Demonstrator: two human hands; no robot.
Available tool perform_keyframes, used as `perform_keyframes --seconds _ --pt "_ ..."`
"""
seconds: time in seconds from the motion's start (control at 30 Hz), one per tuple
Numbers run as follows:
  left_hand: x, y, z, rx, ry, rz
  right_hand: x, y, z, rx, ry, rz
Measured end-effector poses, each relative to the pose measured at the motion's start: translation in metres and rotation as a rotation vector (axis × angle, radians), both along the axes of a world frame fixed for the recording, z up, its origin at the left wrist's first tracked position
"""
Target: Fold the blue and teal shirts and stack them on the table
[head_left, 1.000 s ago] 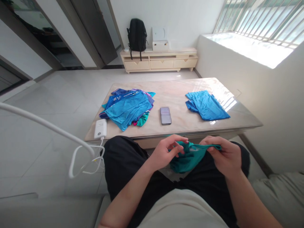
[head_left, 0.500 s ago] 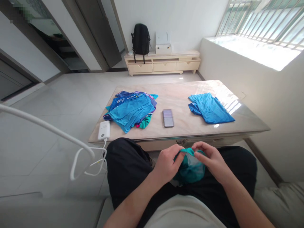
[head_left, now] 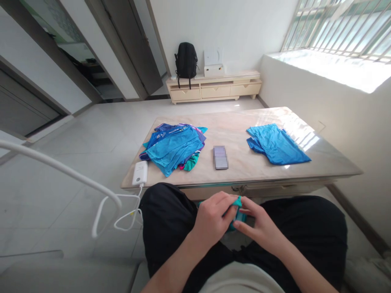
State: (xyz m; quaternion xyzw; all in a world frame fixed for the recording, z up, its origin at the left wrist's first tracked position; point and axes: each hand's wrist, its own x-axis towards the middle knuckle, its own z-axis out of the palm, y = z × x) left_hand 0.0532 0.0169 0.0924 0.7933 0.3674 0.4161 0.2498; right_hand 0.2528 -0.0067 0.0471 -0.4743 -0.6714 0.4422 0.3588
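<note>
Between my knees I have a teal garment (head_left: 236, 202), bunched up so that its kind cannot be made out. My left hand (head_left: 214, 213) is closed round it, the fingers folded over its upper edge. From the other side my right hand (head_left: 259, 221) grips it with thumb and fingers, close to the left fingertips. Most of the cloth is hidden behind my hands. Beyond, on the marble-topped table (head_left: 232, 130), lie a pile of blue and purple clothes (head_left: 175, 146) at the left and blue folded clothes (head_left: 276, 144) at the right.
A phone (head_left: 220, 157) lies between the clothes. At the table's near left corner sits a white power bank (head_left: 140, 173) with a white cable (head_left: 128, 228). A thick white curved tube (head_left: 67, 173) crosses the left side. A black backpack (head_left: 186, 61) stands on the low cabinet (head_left: 215, 90) behind.
My hands have drawn closer together, with the right one moving left. The teal garment is gathered into a smaller bundle and shows less. The view has shifted slightly.
</note>
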Motion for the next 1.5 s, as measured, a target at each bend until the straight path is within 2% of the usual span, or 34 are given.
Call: perform_keyframes --seconds 0.1,0.2,0.37,0.47,0.57,0.63,0.73,0.83,0.9,1.0,1.1,1.17,1.27,1.5 --pt "0.001 -0.001 -0.004 0.023 -0.024 0.03 -0.016 -0.001 -0.01 0.1 -0.202 -0.095" --pt "-0.005 -0.002 -0.004 -0.003 -0.048 0.029 -0.012 0.005 -0.027 0.1 -0.347 -0.146" --pt "-0.026 0.003 -0.006 -0.077 -0.027 0.074 0.024 0.016 -0.053 -0.018 -0.543 -0.189" --pt "-0.045 0.014 -0.008 -0.104 0.009 0.127 0.057 0.023 -0.057 -0.071 -0.532 -0.27" --pt "-0.062 0.028 -0.006 -0.126 0.107 0.105 0.089 0.031 -0.041 -0.024 -0.332 -0.296" --pt "-0.069 0.035 -0.003 -0.141 0.145 0.062 0.103 0.036 -0.019 0.0 -0.21 -0.28" --pt "-0.071 0.039 0.0 -0.188 0.089 0.031 0.109 0.037 0.021 -0.067 -0.126 -0.221" --pt "-0.07 0.038 -0.002 -0.253 0.028 0.113 0.107 0.033 0.054 -0.06 -0.164 -0.144" --pt "-0.071 0.037 -0.004 -0.283 0.008 0.228 0.11 0.03 0.066 0.005 -0.234 -0.085" --pt "-0.075 0.036 -0.007 -0.259 -0.025 0.355 0.119 0.028 0.071 0.076 -0.275 -0.003" --pt "-0.077 0.036 -0.008 -0.158 -0.028 0.391 0.125 0.03 0.069 0.146 -0.281 0.039" --pt "-0.077 0.036 -0.009 -0.066 -0.007 0.399 0.123 0.032 0.068 0.227 -0.295 0.016" --pt "-0.075 0.034 -0.012 0.035 0.017 0.4 0.113 0.031 0.069 0.354 -0.308 -0.099" --pt "-0.078 0.031 -0.026 0.212 0.068 0.395 0.095 0.021 0.059 0.613 -0.39 -0.471"
